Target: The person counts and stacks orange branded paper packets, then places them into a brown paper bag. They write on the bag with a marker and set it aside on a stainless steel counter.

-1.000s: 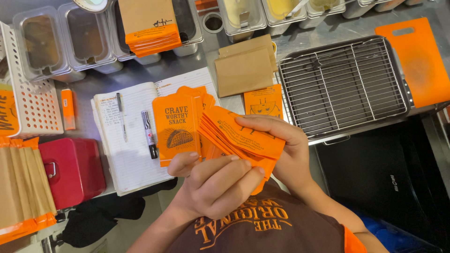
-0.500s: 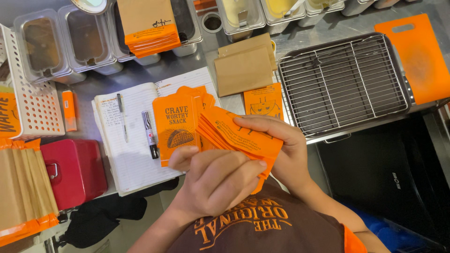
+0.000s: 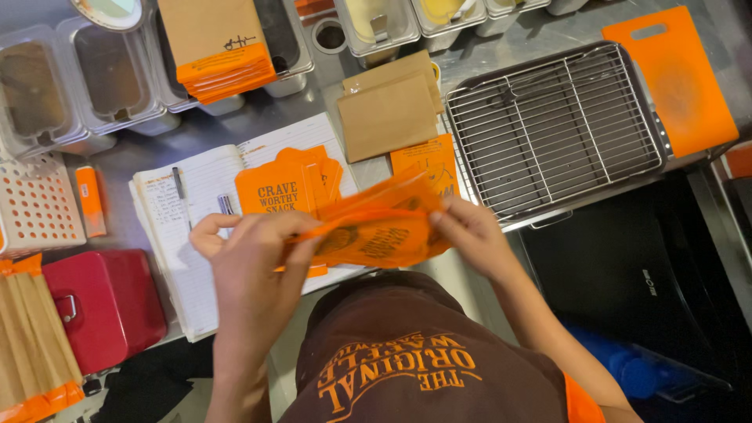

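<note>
Both hands hold a fanned stack of orange paper sleeves (image 3: 376,227) over the counter, above an open notebook (image 3: 196,227). My left hand (image 3: 251,266) grips the stack's left side, fingers curled under and over it. My right hand (image 3: 470,235) pinches the right edge. One sleeve stands upright behind the fan, its printed face toward me. A pen (image 3: 178,184) and a marker lie on the notebook's page.
A wire rack on a tray (image 3: 556,125) sits at right, with an orange cutting board (image 3: 677,78) beyond it. Brown paper bags (image 3: 388,110) lie at centre back. Clear food bins (image 3: 70,78) line the back. A red box (image 3: 102,305) stands at left.
The sleeves have tilted from nearly upright to almost flat. My left hand shifted left along the stack, and my right hand moved onto the right edge.
</note>
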